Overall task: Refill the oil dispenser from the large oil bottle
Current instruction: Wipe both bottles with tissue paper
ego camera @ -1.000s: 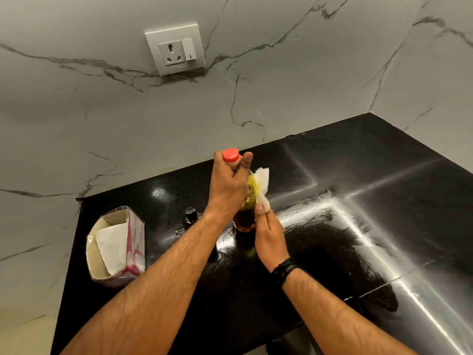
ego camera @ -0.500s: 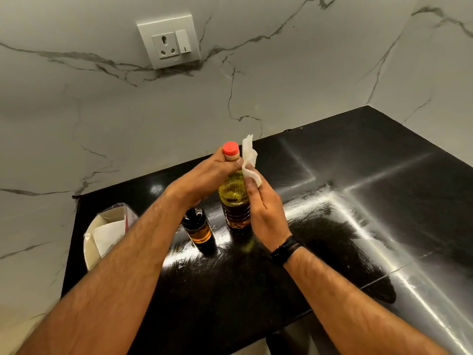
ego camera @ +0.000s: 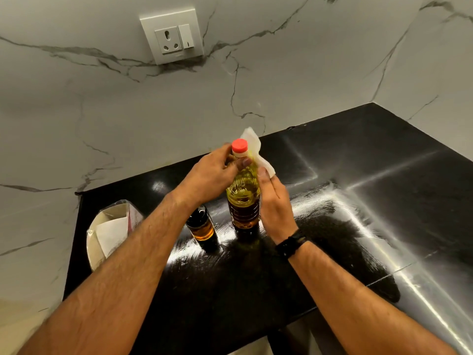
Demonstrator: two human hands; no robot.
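The large oil bottle, clear plastic with yellow oil and a red cap, stands upright on the black counter. My left hand grips its neck just below the cap. My right hand presses a white tissue against the bottle's right shoulder. The small oil dispenser, dark glass with amber oil in its lower part, stands just left of the big bottle, partly hidden by my left forearm.
An opened tissue box in clear wrap sits at the counter's left end. A marble wall with a socket plate rises behind. The counter's front edge runs under my forearms. Glossy smears streak the counter on the right.
My left hand slid from the bottle's body up to its neck, uncovering the dispenser. The tissue in my right hand moved up the bottle toward the cap.
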